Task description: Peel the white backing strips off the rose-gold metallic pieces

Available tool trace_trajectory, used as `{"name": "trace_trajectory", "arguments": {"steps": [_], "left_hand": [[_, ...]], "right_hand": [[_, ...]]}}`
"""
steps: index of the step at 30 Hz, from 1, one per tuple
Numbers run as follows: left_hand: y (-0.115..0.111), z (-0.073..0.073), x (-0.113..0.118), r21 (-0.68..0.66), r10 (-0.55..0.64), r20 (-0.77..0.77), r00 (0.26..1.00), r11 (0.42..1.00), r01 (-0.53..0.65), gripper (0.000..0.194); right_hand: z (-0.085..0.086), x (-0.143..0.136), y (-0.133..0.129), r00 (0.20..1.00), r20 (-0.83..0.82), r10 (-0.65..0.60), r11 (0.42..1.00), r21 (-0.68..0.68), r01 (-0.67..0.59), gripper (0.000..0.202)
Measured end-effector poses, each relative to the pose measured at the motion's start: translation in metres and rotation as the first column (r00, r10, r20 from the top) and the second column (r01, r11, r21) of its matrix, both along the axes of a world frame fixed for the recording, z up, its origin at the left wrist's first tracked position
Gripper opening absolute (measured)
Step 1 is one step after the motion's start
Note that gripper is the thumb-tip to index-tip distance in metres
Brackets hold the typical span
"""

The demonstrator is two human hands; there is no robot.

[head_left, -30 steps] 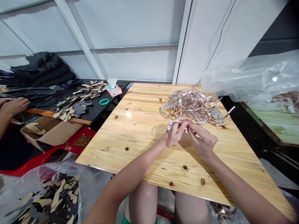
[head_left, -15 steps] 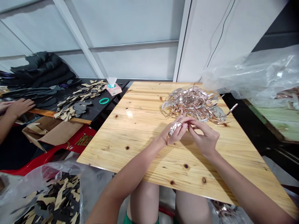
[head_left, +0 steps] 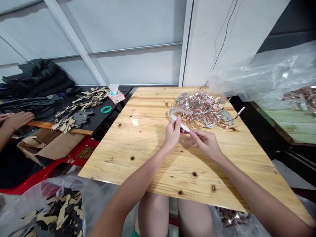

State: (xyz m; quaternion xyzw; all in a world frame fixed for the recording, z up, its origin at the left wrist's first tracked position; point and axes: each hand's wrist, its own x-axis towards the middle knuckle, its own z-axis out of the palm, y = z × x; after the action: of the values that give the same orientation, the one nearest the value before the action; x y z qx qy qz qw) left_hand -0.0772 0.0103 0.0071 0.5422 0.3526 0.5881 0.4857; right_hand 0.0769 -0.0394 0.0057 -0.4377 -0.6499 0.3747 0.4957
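Note:
A curved strip [head_left: 184, 127] shows its white face and lies across the fingers of my left hand [head_left: 172, 133], with that thumb pressed on it. My right hand [head_left: 206, 142] pinches the strip's near tip between thumb and fingers. Just beyond both hands is a tangled pile of shiny rose-gold strips [head_left: 199, 107] with pale backs, resting on the wooden table [head_left: 145, 144]. The strip's far end overlaps the pile's left edge in view, so I cannot tell where it stops.
Clear plastic bags [head_left: 261, 72] with more shiny strips lie at right. To the left, a black table [head_left: 97, 113] bears tan and grey scraps, a tissue box [head_left: 116, 96] and a green tape ring [head_left: 106, 109]. Another person's hands [head_left: 18, 121] rest there. A bag of scraps [head_left: 61, 210] stands below.
The strip has turned over in my hands, from its shiny face to its white face. My left hand has rolled thumb-up, and my right hand has shifted slightly left. The view has panned a little right.

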Motion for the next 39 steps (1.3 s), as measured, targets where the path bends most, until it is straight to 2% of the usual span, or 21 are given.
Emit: {"name": "trace_trajectory", "arguments": {"steps": [2, 6, 12, 15, 17, 19, 21, 23, 24, 26, 30, 33, 35, 36, 37, 39], "left_hand": [[0.001, 0.001, -0.004, -0.006, 0.039, -0.018, 0.999, 0.999, -0.040, 0.050], [0.000, 0.000, -0.006, 0.022, 0.035, -0.042, 0.999, 0.999, -0.034, 0.046], [-0.006, -0.004, -0.002, 0.069, 0.070, -0.182, 0.981, 0.996, -0.058, 0.042], [-0.005, -0.002, -0.003, 0.142, 0.125, -0.314, 0.941, 0.986, -0.084, 0.041], [-0.003, 0.000, -0.005, 0.193, 0.156, -0.442, 0.883, 0.978, -0.076, 0.039], [0.001, 0.002, -0.008, 0.189, 0.154, -0.545, 0.824, 0.980, -0.059, 0.038], [0.004, 0.002, -0.011, 0.137, 0.133, -0.604, 0.786, 0.989, -0.062, 0.039], [0.007, 0.000, -0.012, 0.084, 0.116, -0.622, 0.774, 0.993, -0.082, 0.041], [0.008, -0.001, -0.012, 0.061, 0.109, -0.615, 0.781, 0.994, -0.091, 0.042], [0.009, -0.004, -0.011, 0.006, 0.090, -0.573, 0.815, 0.994, -0.105, 0.044], [0.012, -0.006, -0.010, -0.151, 0.011, -0.405, 0.914, 0.985, -0.079, 0.046], [0.014, -0.004, -0.012, -0.195, -0.139, -0.101, 0.985, 0.974, 0.118, 0.052], [0.014, -0.004, -0.012, -0.152, -0.238, 0.118, 0.964, 0.955, 0.255, 0.055], [0.013, -0.004, -0.011, -0.130, -0.269, 0.168, 0.948, 0.948, 0.292, 0.055], [0.012, -0.005, -0.010, -0.116, -0.286, 0.166, 0.944, 0.945, 0.306, 0.053], [0.007, -0.009, -0.003, -0.094, -0.316, 0.044, 0.948, 0.943, 0.319, 0.047]], "right_hand": [[0.000, -0.003, 0.001, 0.992, -0.105, 0.070, 0.991, -0.102, -0.081, 0.036], [0.001, -0.005, 0.003, 0.962, -0.260, 0.083, 0.968, -0.207, -0.139, 0.038], [0.001, -0.005, 0.004, 0.961, -0.264, 0.078, 0.962, -0.233, -0.142, 0.037], [-0.001, -0.004, 0.005, 0.966, -0.232, 0.111, 0.949, -0.264, -0.173, 0.038], [0.000, -0.001, 0.005, 0.987, -0.156, 0.044, 0.972, -0.223, -0.079, 0.040], [0.002, 0.004, 0.004, 0.991, -0.051, -0.124, 0.990, -0.070, 0.121, 0.053], [0.006, 0.010, 0.004, 0.949, 0.013, -0.315, 0.943, 0.117, 0.311, 0.066], [0.009, 0.016, 0.005, 0.904, 0.018, -0.428, 0.883, 0.220, 0.414, 0.059], [0.009, 0.019, 0.007, 0.895, 0.011, -0.446, 0.871, 0.236, 0.431, 0.049], [0.008, 0.024, 0.010, 0.907, -0.002, -0.420, 0.883, 0.229, 0.410, 0.035], [0.005, 0.029, 0.015, 0.951, 0.030, -0.308, 0.933, 0.202, 0.296, 0.029], [0.006, 0.028, 0.017, 0.965, -0.093, -0.246, 0.960, 0.116, 0.256, 0.030], [0.007, 0.026, 0.019, 0.945, -0.254, -0.205, 0.977, 0.012, 0.215, 0.029], [0.007, 0.025, 0.019, 0.930, -0.321, -0.179, 0.984, -0.038, 0.176, 0.028], [0.007, 0.023, 0.020, 0.918, -0.368, -0.149, 0.989, -0.080, 0.128, 0.027], [0.006, 0.020, 0.019, 0.905, -0.418, -0.077, 0.991, -0.135, 0.022, 0.026]]}}
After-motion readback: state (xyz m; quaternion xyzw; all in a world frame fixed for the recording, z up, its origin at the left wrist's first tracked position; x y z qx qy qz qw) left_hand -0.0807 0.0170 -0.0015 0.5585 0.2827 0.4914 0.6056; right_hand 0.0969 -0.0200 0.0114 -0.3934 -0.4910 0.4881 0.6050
